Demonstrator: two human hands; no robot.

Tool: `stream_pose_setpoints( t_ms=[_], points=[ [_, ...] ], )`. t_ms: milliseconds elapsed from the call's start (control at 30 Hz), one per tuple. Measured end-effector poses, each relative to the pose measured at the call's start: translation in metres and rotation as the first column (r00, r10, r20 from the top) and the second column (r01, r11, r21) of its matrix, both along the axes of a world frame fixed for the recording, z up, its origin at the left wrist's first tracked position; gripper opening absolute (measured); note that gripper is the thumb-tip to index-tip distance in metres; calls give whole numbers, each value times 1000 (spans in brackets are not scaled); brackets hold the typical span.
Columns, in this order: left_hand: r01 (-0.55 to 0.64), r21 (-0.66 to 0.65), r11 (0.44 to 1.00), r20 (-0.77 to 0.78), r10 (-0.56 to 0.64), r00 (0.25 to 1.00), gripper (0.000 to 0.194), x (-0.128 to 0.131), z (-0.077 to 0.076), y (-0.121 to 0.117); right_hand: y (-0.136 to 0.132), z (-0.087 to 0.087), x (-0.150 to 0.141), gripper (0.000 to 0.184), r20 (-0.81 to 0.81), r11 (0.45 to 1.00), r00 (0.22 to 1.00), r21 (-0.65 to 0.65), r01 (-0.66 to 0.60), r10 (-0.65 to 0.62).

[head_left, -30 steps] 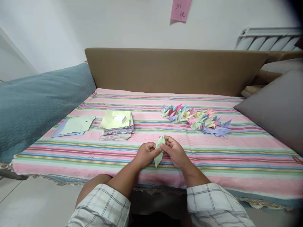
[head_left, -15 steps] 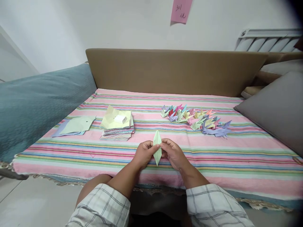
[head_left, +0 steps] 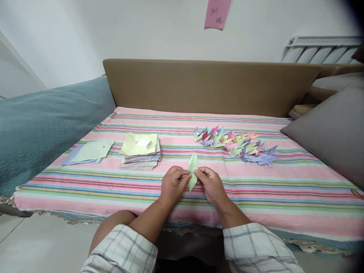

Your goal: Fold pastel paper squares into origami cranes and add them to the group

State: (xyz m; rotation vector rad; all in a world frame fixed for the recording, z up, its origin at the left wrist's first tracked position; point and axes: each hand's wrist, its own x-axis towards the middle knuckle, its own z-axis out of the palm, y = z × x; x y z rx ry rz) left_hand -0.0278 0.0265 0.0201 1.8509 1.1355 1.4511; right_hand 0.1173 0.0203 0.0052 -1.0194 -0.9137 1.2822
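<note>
A pale green folded paper [head_left: 193,163], long and pointed at both ends, is held upright above the striped cloth between my two hands. My left hand [head_left: 174,184] pinches it at its left edge near the middle, thumb and forefinger together. My right hand [head_left: 209,182] grips the opposite edge, its thumb on the front face and the other fingers behind, partly hidden. Beyond my hands to the right lies a group of many-coloured folded paper cranes [head_left: 236,144].
Left of my hands stands a stack of square papers [head_left: 142,158] with a small white block [head_left: 144,143] on top. Farther left lie loose green and purple sheets [head_left: 91,151]. A grey cushion [head_left: 330,132] leans at the right, and a brown backrest [head_left: 210,87] runs behind.
The green folded paper has shifted slightly up and right and now tilts. My left fingers have moved to its edge. The top yellow sheet on the stack lies flatter.
</note>
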Motion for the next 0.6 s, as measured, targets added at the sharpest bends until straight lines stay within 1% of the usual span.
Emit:
stream_pose_setpoints(
  t_ms=[33, 67, 133, 167, 233, 300, 400, 467, 500, 600],
  points=[
    [16, 15, 1000, -34, -16, 999, 11, 0, 0, -1, -1, 0, 0, 25, 14, 1000, 1000, 19, 6, -6],
    [28, 3, 1000, -42, -28, 999, 14, 0, 0, -2, -2, 0, 0, 24, 39, 999, 999, 45, 8, -9],
    [53, -70, 996, -8, -54, 999, 17, 1, 1, -3, -4, 1, 0, 23, 131, 995, 991, 104, 5, -19],
    [74, -120, 990, 33, -71, 997, 18, 2, 2, -4, -6, 3, 0, 22, 195, 990, 981, 141, -2, -26],
    [147, -230, 962, 167, -110, 980, 20, 4, 3, -5, -9, 7, 0, 22, 327, 971, 944, 235, -36, -44],
    [242, -334, 911, 327, -128, 936, 25, 5, 5, -5, -12, 10, 0, 25, 429, 936, 900, 340, -88, -71],
    [318, -418, 851, 496, -80, 865, 30, 6, 5, -4, -13, 12, -1, 27, 513, 888, 850, 438, -141, -118],
    [341, -451, 825, 576, -22, 817, 31, 6, 4, -3, -13, 10, -1, 26, 522, 884, 842, 447, -135, -135],
    [361, -468, 807, 612, 2, 791, 31, 6, 4, -2, -13, 9, -1, 26, 511, 892, 850, 434, -128, -127],
    [427, -505, 750, 679, 40, 733, 33, 6, 4, -1, -11, 8, -2, 24, 421, 934, 907, 334, -129, -26]
  ],
)
